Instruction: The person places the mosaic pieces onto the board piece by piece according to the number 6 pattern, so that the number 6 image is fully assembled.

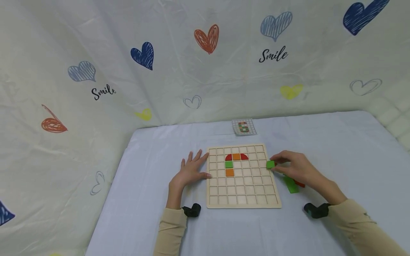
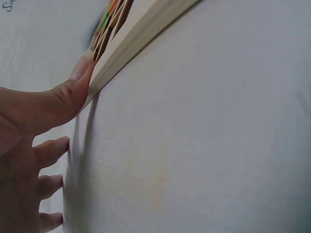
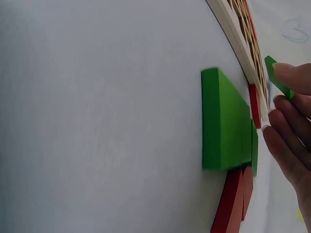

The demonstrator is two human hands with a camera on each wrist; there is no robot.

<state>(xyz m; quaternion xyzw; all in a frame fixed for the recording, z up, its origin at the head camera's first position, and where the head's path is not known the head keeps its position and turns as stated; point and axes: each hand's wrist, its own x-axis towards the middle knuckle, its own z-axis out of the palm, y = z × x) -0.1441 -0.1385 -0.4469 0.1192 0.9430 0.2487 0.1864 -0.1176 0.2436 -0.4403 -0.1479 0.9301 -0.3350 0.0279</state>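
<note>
A wooden grid board lies on the table, holding two red quarter-round pieces, two orange squares and a green square in its upper left cells. My left hand rests with fingers spread at the board's left edge, the thumb touching the rim. Between thumb and fingers my right hand pinches a green square block over the board's right edge. Below that hand lie loose green blocks and red blocks, partly hidden by it in the head view.
Behind the board lies a pattern card showing a coloured figure on a grid. A white cloth covers the table, and a sheet printed with hearts hangs behind it. Dark wrist devices sit by both sleeves.
</note>
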